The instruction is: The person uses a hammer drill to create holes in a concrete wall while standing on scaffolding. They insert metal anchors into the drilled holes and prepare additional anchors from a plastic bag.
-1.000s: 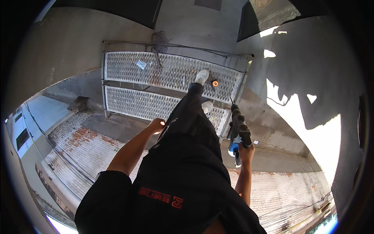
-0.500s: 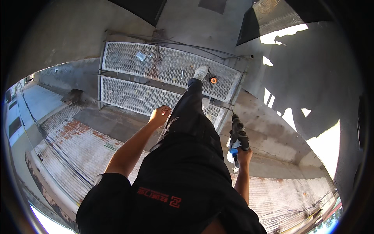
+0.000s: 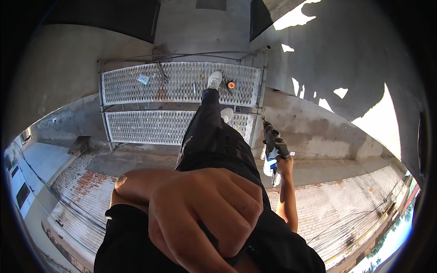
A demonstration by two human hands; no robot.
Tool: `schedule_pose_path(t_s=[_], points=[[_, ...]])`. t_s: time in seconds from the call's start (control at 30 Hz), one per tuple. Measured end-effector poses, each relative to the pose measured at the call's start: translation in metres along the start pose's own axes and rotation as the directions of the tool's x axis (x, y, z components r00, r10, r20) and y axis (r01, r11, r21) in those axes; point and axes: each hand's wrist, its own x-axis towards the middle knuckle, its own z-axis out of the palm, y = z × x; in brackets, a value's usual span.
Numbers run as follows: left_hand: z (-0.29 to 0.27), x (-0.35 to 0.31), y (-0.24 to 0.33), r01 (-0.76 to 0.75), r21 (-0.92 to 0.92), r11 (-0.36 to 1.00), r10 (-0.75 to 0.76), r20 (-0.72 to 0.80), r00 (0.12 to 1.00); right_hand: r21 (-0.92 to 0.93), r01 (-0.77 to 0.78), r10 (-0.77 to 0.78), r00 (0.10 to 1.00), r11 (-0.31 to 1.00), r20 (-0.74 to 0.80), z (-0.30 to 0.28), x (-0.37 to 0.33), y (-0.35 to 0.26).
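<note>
Seen from the head camera, looking steeply down, a person in black clothing stands on a metal grating platform (image 3: pixel 136 86) fixed against a grey concrete wall, with a second grated step (image 3: pixel 141 127) just below it. The left hand (image 3: pixel 205 218) is raised very close to the lens and fills the lower middle of the view; its back faces the camera, the fingers are curled loosely inward with the knuckles uppermost, and it holds nothing that can be seen, though the palm side is hidden. The right hand (image 3: pixel 284 164) hangs lower at the person's right side, its grip clamped around the handle of a power tool (image 3: pixel 273 145) with a dark upper body and a blue and white lower part; it looks like a drill or driver, but it is too small and foreshortened to be sure. The tool points roughly upward in the picture, toward the right edge of the lower grated step. One leg in black trousers stretches forward, ending in a white shoe (image 3: pixel 214 80) planted on the upper grating, and the other white shoe (image 3: pixel 226 113) rests on the lower one. Just to the right of the upper shoe lies a small round orange and black object (image 3: pixel 231 85). A pale scrap (image 3: pixel 143 79) lies on the upper grating toward its left. Far below are brick paving and a street.
</note>
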Motion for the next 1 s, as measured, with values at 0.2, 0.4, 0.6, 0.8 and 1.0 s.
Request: schedule_pose_path(t_s=[0.2, 0.4, 0.6, 0.8, 1.0], points=[[0.042, 0.016, 0.002, -0.073, -0.068, 0.995, 0.066, -0.111, 0.992, -0.199, 0.058, -0.060, 0.998, 0.978, -0.002, 0.008, -0.008, 0.012], [0.037, -0.001, 0.019, 0.098, -0.207, 0.973, -0.097, 0.014, 0.995, -0.209, 0.089, -0.093, 0.996, 0.974, -0.007, 0.018, -0.003, 0.035], [-0.025, -0.066, 0.002, 0.134, -0.073, 0.988, -0.128, 0.082, 0.988, -0.305, 0.081, -0.077, 0.997, 0.949, 0.026, 0.019, -0.011, 0.025], [-0.168, -0.231, -0.036, 0.910, 0.408, 0.072, -0.475, -0.789, 0.391, -0.232, 0.169, -0.172, 0.985, 0.958, 0.004, 0.016, -0.020, 0.012], [-0.196, -0.436, 0.037, 0.807, 0.153, -0.571, -0.304, -0.952, -0.035, -0.244, 0.161, -0.153, 0.987, 0.956, 0.054, 0.016, -0.014, 0.016]])
